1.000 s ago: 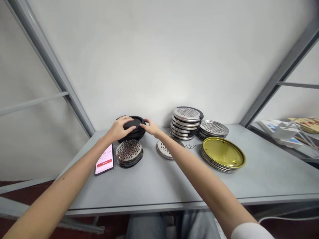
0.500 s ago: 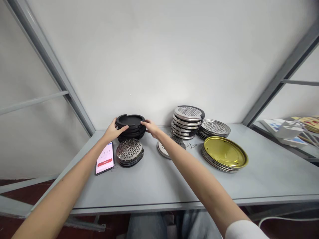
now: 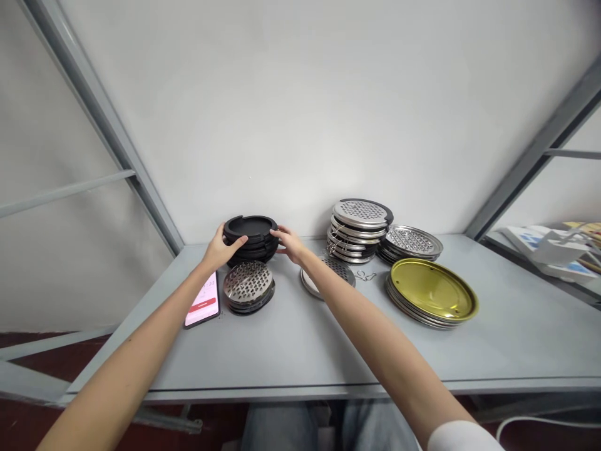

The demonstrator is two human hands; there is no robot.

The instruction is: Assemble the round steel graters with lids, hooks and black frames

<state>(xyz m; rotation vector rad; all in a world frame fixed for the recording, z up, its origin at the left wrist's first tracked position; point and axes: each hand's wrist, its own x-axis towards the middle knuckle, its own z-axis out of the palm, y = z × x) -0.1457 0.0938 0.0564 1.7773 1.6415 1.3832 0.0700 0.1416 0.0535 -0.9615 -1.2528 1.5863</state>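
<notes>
A stack of black round bases [image 3: 255, 227] with notched rims stands near the wall at the left. My left hand [image 3: 222, 249] grips its left side, thumb over the front rim of the upper pieces. On the opposite side my right hand [image 3: 288, 243] clasps the right edge, its thumb on the rim and fingers round the side. Whether the hands hold only the top base or several, I cannot tell. Just in front lies a pile of round metal grater discs [image 3: 248, 282]. Under my right forearm, partly hidden, are more perforated discs [image 3: 339, 270].
A phone [image 3: 205, 307] with a lit screen lies at the left. Right of centre rises a tall stack of graters [image 3: 360, 214] with wire clips. Beside it sit silver grater plates [image 3: 413, 240] and gold-coloured round trays [image 3: 432, 285]. A wire clip [image 3: 364, 275] lies on the grey table [image 3: 282, 357].
Both hands stay on the black stack, the right fingers spread slightly more along its side. The whole view has shifted a little, moving everything slightly rightward.
</notes>
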